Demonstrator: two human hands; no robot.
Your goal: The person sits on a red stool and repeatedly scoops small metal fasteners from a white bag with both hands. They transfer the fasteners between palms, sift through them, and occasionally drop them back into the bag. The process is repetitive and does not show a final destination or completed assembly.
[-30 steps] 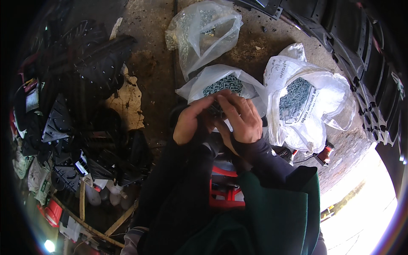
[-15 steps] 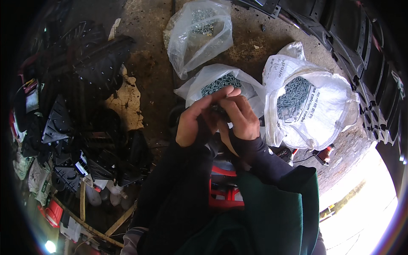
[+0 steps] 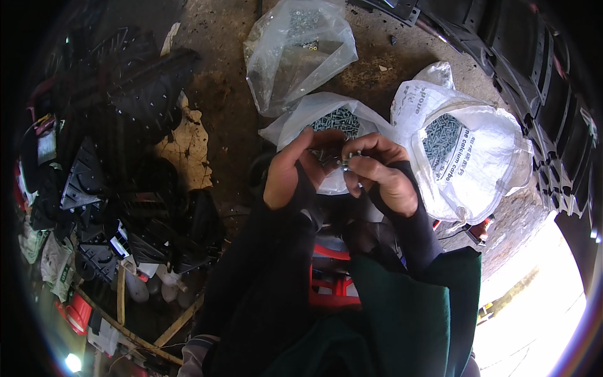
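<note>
1. The left hand [image 3: 286, 174] forms a loose cup, palm turned up and fingers unclenched; the grip carries screws [image 3: 323, 156] resting in the palm.
2. The right hand [image 3: 386, 174] has its grip pinching small metal fasteners [image 3: 345, 162] between thumb and fingers, just beside the left hand's fingers; their exact kind is too small to tell.
3. Directly beyond the hands, partly hidden by them, stands a translucent plastic bag [image 3: 372, 119] with a heap of grey-green bolts [image 3: 339, 119] in it.
4. To its right, a white woven sack [image 3: 487, 179] stands with its mouth spread, similar bolts showing inside.
5. Farther off, a clear plastic bag [image 3: 294, 69] with small metal nuts lies on the stained floor [image 3: 217, 94].
6. Black plastic parts [image 3: 85, 179] lie piled at the left.
</note>
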